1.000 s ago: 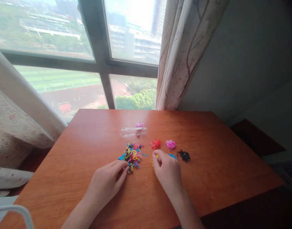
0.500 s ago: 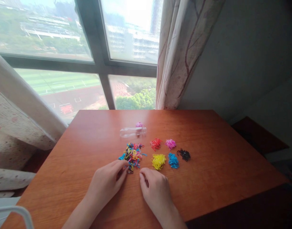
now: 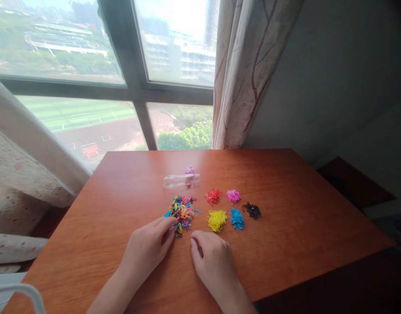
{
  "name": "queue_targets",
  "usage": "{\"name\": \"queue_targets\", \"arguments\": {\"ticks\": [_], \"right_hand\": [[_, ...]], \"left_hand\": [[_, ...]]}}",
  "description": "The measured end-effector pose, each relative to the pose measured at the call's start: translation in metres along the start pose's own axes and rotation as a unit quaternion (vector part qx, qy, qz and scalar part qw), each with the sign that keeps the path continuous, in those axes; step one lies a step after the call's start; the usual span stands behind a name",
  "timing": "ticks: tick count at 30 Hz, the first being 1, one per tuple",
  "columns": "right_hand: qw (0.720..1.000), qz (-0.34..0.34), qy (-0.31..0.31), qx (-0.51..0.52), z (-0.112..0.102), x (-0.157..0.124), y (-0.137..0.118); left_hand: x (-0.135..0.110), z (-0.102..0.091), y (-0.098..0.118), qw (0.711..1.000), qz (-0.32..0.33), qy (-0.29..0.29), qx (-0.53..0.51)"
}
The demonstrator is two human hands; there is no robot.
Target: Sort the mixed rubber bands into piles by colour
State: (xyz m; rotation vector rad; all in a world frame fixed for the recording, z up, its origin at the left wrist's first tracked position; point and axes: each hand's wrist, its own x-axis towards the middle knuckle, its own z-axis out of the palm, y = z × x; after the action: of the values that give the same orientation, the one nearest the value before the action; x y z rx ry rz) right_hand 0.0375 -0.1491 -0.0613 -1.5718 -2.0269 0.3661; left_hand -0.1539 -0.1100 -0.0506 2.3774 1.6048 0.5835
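Note:
A mixed pile of small rubber bands (image 3: pixel 183 211) in several colours lies on the table in front of me. At its near left edge is my left hand (image 3: pixel 152 242), thumb and fingers curled together with the fingertips touching the bands. What is between those fingertips is too small to make out. My right hand (image 3: pixel 213 253) rests on the table just right of the pile, its thumb and index finger closed in a pinch. Anything held there is hidden. Closest to it are the yellow rubber bands (image 3: pixel 216 220), with the blue rubber bands (image 3: pixel 237 219) to their right.
Further piles hold red bands (image 3: pixel 213 196), pink bands (image 3: pixel 233 196) and black bands (image 3: pixel 251 210). Behind the mixed pile lies a clear plastic bottle (image 3: pixel 174 181), with a pinkish-purple object (image 3: pixel 190 170) beside it. The wooden table (image 3: pixel 295 218) reaches toward a window with curtains (image 3: pixel 234 87).
My left fingertips have shifted very slightly at the edge of the mixed pile. The right hand keeps its pinched pose, and the whole view has moved a little.

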Motion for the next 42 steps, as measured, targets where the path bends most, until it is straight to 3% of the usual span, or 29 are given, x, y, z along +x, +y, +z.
{"name": "queue_targets", "arguments": {"ticks": [12,31,42], "right_hand": [[1.0,0.004,-0.009,0.01,0.0,0.0,0.0],[1.0,0.004,-0.003,0.008,-0.003,0.001,-0.001],[1.0,0.014,0.004,0.006,-0.003,0.0,0.0]], "left_hand": [[-0.002,0.0,-0.003,0.999,-0.008,-0.031,-0.027],[-0.001,-0.003,0.001,0.992,-0.011,-0.007,-0.126],[-0.002,-0.002,0.01,0.986,0.012,-0.063,-0.155]]}}
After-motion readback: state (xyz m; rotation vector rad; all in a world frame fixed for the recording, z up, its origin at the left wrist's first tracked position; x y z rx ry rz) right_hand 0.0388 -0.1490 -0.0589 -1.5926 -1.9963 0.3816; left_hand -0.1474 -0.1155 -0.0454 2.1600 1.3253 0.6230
